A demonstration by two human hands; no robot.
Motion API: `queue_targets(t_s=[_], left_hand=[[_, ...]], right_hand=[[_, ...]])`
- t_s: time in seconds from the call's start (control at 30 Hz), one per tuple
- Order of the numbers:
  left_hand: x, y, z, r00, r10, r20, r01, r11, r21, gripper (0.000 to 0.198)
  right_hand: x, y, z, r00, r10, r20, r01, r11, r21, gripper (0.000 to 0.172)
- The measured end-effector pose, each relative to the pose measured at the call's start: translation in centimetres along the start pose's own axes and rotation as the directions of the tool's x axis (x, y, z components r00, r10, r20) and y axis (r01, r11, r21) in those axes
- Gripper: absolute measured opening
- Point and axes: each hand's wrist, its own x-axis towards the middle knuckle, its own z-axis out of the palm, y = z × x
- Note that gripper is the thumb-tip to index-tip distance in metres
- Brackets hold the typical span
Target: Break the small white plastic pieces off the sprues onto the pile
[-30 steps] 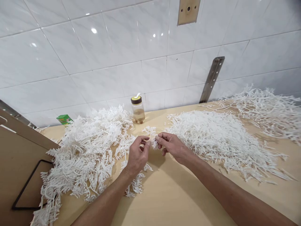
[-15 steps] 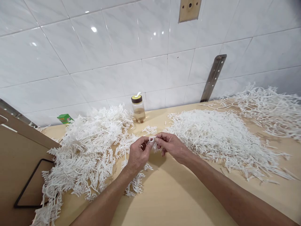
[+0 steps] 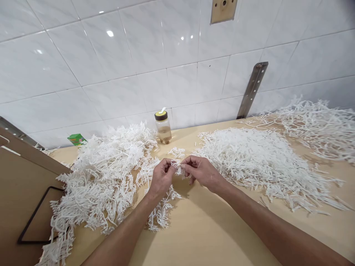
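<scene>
My left hand and my right hand meet above the wooden table, both pinched on one small white plastic comb-like piece held between their fingertips. To the left lies a big heap of branched white plastic pieces, with a few of them under my left wrist. To the right spreads a flatter heap of thin white plastic sticks.
A small jar with a dark lid stands by the tiled wall. A green carton sits at the back left. A brown cardboard box is at the left edge. A third white tangle lies far right, below a metal bracket.
My left hand's fingers have closed in on the small white piece and both hands have drawn slightly closer together. The heaps lie as before.
</scene>
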Motion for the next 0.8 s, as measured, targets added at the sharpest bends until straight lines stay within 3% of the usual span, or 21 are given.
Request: queue_targets(t_s=[0.23, 0.4, 0.6, 0.7, 0.8], left_hand=[[0.10, -0.22, 0.00, 0.998, 0.013, 0.054, -0.016, 0.999, 0.051, 0.022], [0.00, 0.12, 0.10, 0.999, -0.015, 0.041, 0.013, 0.999, 0.042, 0.026], [-0.10, 0.34, 0.17, 0.999, -0.025, 0.042, 0.022, 0.997, 0.078, 0.029], [-0.10, 0.29, 0.14, 0.997, -0.036, 0.072, 0.030, 0.996, 0.088, 0.027], [-0.07, 0.25, 0.12, 0.995, -0.034, 0.090, 0.025, 0.995, 0.098, 0.027]], right_hand=[[0.00, 0.15, 0.26, 0.996, -0.023, -0.085, 0.013, 0.993, -0.114, 0.018], [-0.33, -0.36, 0.34, 0.984, -0.123, -0.127, 0.097, 0.976, -0.196, 0.021], [-0.30, -0.43, 0.00, 0.897, -0.436, -0.071, 0.354, 0.805, -0.476, 0.013], [-0.16, -0.42, -0.18, 0.872, -0.490, -0.018, 0.397, 0.727, -0.561, 0.012], [-0.11, -0.47, -0.26, 0.880, -0.476, 0.003, 0.383, 0.704, -0.597, 0.012]])
